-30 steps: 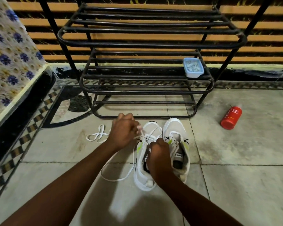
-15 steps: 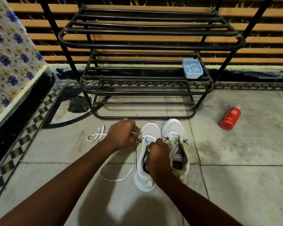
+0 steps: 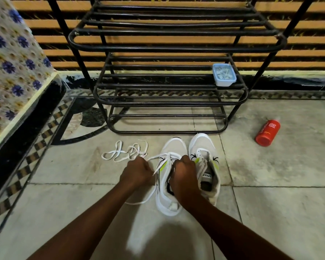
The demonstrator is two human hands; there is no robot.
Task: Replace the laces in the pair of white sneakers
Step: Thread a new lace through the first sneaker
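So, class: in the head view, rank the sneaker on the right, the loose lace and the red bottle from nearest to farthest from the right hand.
From the right hand:
1. The sneaker on the right, just beside it.
2. The loose lace, on the floor to the left.
3. The red bottle, lying on the floor far right.

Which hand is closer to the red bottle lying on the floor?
The right hand. It grips the sneaker being laced, with the red bottle off to its right. The left hand holds the lace on the sneaker's other side, farther from the bottle.
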